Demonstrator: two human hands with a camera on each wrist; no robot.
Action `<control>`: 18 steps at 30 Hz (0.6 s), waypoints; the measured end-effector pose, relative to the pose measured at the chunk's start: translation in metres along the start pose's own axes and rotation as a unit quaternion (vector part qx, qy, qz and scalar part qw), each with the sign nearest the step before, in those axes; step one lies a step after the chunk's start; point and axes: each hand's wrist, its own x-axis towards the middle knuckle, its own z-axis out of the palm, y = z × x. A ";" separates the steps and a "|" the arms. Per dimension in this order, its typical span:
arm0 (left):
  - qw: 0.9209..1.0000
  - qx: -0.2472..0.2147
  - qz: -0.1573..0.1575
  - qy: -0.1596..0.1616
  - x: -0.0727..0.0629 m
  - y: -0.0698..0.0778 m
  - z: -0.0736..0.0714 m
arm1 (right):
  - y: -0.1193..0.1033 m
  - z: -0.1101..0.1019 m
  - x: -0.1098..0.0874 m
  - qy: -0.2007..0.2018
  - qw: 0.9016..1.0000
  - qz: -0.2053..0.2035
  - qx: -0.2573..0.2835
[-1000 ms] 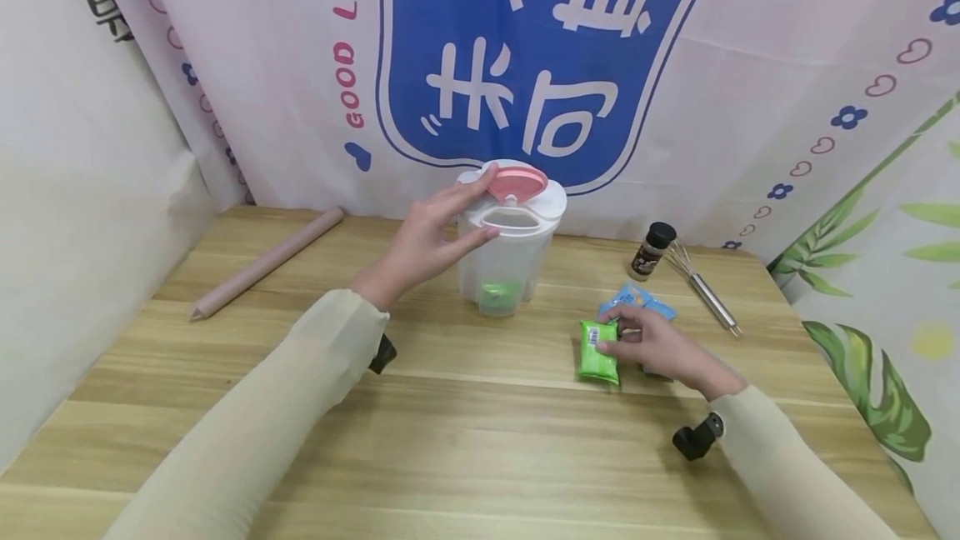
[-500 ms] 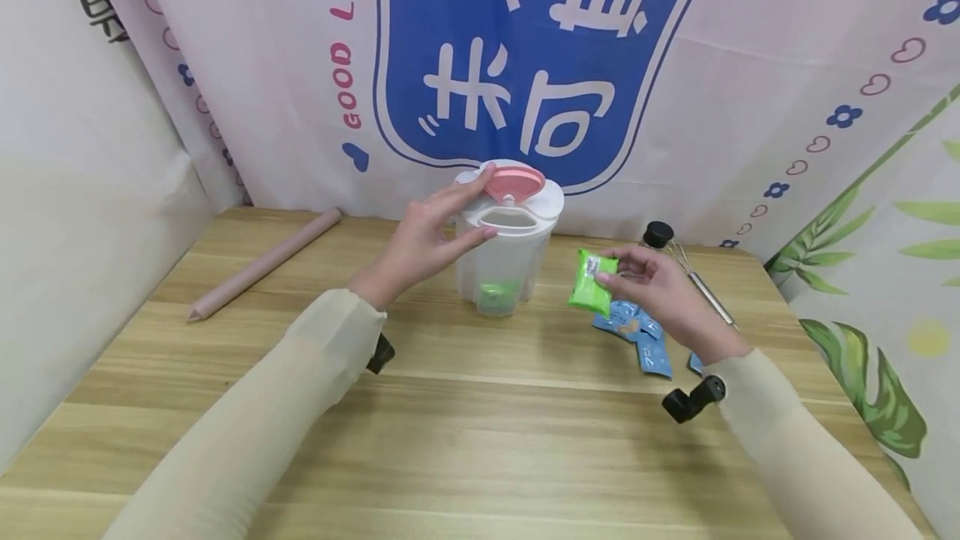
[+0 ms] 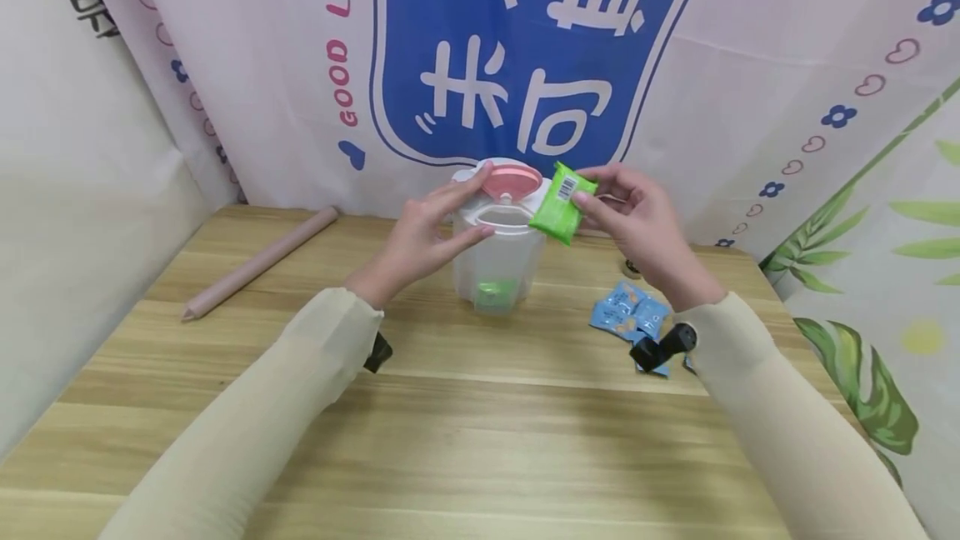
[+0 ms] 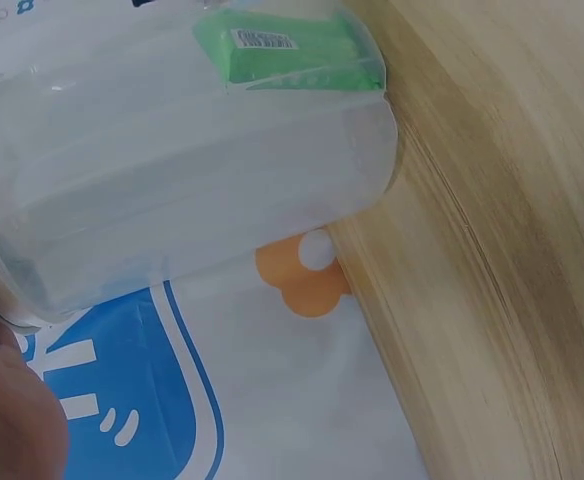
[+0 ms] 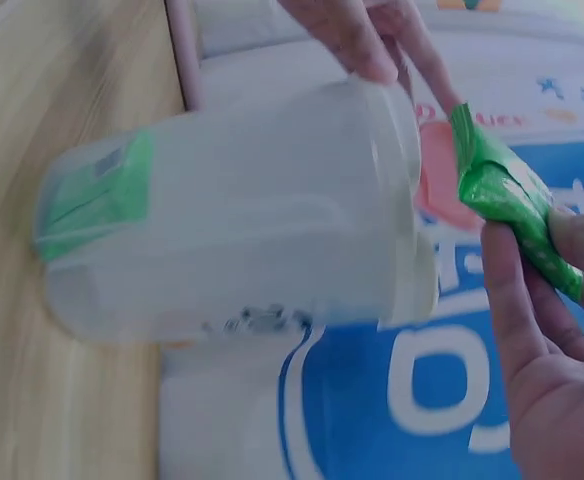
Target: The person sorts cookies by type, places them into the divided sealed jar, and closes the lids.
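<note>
My left hand (image 3: 420,240) grips the white lid of a clear plastic storage container (image 3: 497,261), thumb at the near rim and a finger by the raised pink flap (image 3: 512,182). The lid's pour opening (image 3: 504,217) is uncovered. Inside, at the bottom, lies a green packet (image 4: 287,52), possibly tissues, with a barcode label. Above the lid's right side, my right hand (image 3: 637,219) pinches a second green packet (image 3: 558,211) between thumb and fingers. In the right wrist view this packet (image 5: 507,190) is tilted, near the flap and apart from the container wall.
Several small blue sachets (image 3: 626,311) lie on the wooden table (image 3: 465,440) to the right. My right hand mostly hides a small jar (image 3: 632,269) behind them. On the left lies a pinkish roll (image 3: 262,263). A printed curtain (image 3: 300,107) hangs close behind the container.
My right hand has lifted the green packet off the table beside the blue sachets and carried it up and left to the lid. My left hand has stayed on the container.
</note>
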 end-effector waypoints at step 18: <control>1.000 -0.001 -0.005 -0.003 0.001 -0.001 -0.002 | -0.010 0.046 0.017 0.009 0.981 -0.139 -0.137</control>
